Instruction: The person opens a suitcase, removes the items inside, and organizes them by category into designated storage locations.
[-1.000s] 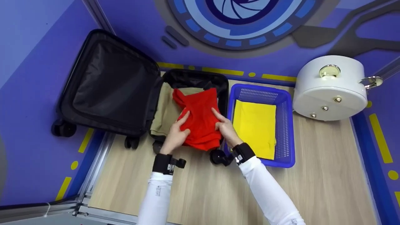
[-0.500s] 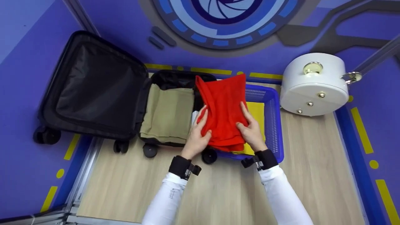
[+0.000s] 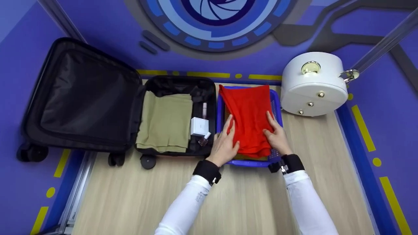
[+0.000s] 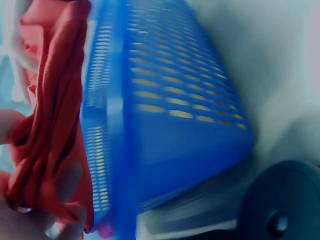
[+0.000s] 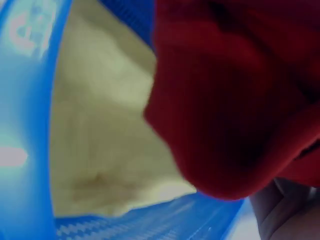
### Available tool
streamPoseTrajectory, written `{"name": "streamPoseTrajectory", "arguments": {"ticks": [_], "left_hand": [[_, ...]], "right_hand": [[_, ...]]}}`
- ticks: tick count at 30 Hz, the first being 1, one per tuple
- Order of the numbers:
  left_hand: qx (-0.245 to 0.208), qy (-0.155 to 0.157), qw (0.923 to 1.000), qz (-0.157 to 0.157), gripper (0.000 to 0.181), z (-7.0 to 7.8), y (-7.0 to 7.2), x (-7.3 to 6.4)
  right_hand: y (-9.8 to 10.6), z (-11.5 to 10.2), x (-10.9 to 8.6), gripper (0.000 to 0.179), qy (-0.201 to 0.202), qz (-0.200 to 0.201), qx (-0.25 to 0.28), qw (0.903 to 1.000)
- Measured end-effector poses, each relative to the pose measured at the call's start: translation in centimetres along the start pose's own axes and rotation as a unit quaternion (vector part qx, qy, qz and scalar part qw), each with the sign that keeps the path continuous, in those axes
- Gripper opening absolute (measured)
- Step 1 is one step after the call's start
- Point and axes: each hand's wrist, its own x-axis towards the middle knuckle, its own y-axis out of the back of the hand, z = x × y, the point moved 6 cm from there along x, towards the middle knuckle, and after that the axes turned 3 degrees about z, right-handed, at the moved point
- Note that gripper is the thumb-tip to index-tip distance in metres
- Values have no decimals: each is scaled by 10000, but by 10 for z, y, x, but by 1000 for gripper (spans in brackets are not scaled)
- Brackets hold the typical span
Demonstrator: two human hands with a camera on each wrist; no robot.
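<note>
Folded red cloth [image 3: 249,119] over blue basket [image 3: 278,112], yellow cloth [image 5: 100,150] beneath. Left hand [image 3: 226,143] and right hand [image 3: 277,137] grasp its near side edges, thumbs tucked under. Likely light, soft, floppy; support both sides so fold holds.

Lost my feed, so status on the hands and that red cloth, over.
Left hand and right hand both grip the folded red cloth. Cloth over the blue basket, atop yellow fabric. Nothing in the way.

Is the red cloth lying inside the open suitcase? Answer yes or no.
No: both hands hold the red cloth over the blue basket, beside the suitcase.
</note>
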Motion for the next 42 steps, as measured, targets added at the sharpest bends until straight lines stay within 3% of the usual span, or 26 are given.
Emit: {"name": "streamPoseTrajectory", "arguments": {"ticks": [4, 11, 15, 20, 25, 27, 30, 33, 36, 42], "left_hand": [[900, 402, 9928, -677, 78, -6, -20, -7], [2045, 685, 9661, -1417, 70, -18, -33, -14], [2370, 739, 9544, -1658, 67, -20, -32, -14], [2265, 474, 9604, -1550, 64, -13, -28, -19], [2244, -285, 9647, -1346, 52, 6, -27, -24], [2261, -490, 9628, -1397, 47, 12, -30, -27], [2367, -577, 9551, -1686, 47, 16, -37, -32], [2504, -400, 9446, -2083, 53, 15, -45, -37], [2557, -221, 9393, -2278, 58, 12, -50, -40], [2456, -287, 9457, -2110, 58, 13, -49, -42]], "right_hand": [[-1, 41, 6, 75, -252, -262, -638, 9973], [-5, 62, 1, 77, -947, -598, -1362, 9843], [-10, 69, 1, 88, -1361, -808, -1460, 9765], [-10, 67, -6, 95, -1502, -670, -1358, 9770], [-9, 40, -25, 83, -775, -355, -1650, 9826], [-14, 29, -35, 73, -339, -554, -1906, 9795], [-25, 24, -53, 57, 65, -1164, -2357, 9648], [-35, 33, -65, 53, -172, -1716, -2676, 9480], [-39, 46, -67, 61, -620, -1935, -2928, 9343], [-43, 60, -60, 77, -1051, -2277, -2928, 9227]]}}
